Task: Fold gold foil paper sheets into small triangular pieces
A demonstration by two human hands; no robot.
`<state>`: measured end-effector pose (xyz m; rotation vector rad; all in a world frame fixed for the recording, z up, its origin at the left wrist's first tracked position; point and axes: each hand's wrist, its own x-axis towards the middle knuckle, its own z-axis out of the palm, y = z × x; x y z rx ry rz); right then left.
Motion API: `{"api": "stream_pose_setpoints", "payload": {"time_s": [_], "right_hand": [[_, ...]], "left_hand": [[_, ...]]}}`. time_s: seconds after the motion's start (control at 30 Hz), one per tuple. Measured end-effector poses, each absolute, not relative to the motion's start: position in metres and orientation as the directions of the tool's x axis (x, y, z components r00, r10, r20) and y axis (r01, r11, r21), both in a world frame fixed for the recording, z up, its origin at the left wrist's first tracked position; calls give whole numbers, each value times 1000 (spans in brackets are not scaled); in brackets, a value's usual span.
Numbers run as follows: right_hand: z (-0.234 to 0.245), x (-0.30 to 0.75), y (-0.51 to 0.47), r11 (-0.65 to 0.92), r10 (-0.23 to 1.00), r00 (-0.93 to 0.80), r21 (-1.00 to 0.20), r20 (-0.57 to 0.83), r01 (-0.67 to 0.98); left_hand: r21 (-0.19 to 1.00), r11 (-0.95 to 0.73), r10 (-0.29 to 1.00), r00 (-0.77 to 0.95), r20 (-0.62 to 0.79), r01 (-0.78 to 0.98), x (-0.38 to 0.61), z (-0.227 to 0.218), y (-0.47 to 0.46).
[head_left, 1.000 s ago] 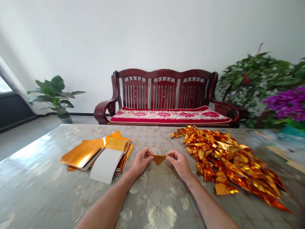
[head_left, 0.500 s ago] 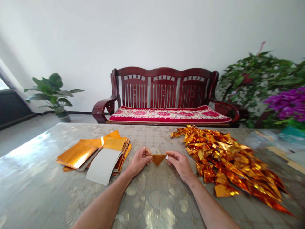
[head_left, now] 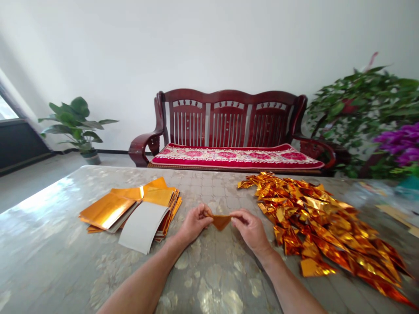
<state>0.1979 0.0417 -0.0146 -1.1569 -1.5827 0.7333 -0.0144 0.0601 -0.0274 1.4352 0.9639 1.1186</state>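
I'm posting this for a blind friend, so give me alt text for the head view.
The left hand and right hand hold a folded gold paper triangle between them above a patterned table. A stack of gold and gray sheets lies on the left and a heap of folded gold foil pieces on the right. Behind stands a carved wooden bench.

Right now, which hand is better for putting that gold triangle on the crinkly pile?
Probably the right hand: it's at one end of the gold triangle and nearer the crinkly pile. The left hand pinches the other end, nearer the flat sheets.
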Motion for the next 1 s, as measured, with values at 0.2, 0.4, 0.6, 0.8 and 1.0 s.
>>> {"api": "stream_pose_setpoints", "payload": {"time_s": [0.2, 0.4, 0.6, 0.8, 1.0], "right_hand": [[-16, 200, 42, 410, 909, -93, -828, 407, 384], [-19, 207, 44, 477, 878, -174, -788, 446, 390], [-21, 211, 44, 485, 874, -196, -780, 444, 396], [-19, 210, 42, 489, 872, -206, -768, 444, 415], [-17, 210, 41, 488, 873, -217, -763, 438, 424]], "left_hand": [[980, -174, 939, 316, 134, 102, -18, -28, 56], [941, -273, 901, 395, 177, 201, -23, -30, 55], [849, -422, 871, 402, 282, 317, -27, -25, 51], [783, -508, 831, 444, 336, 358, -26, -21, 53], [806, -452, 856, 440, 272, 382, -27, -19, 51]]}}
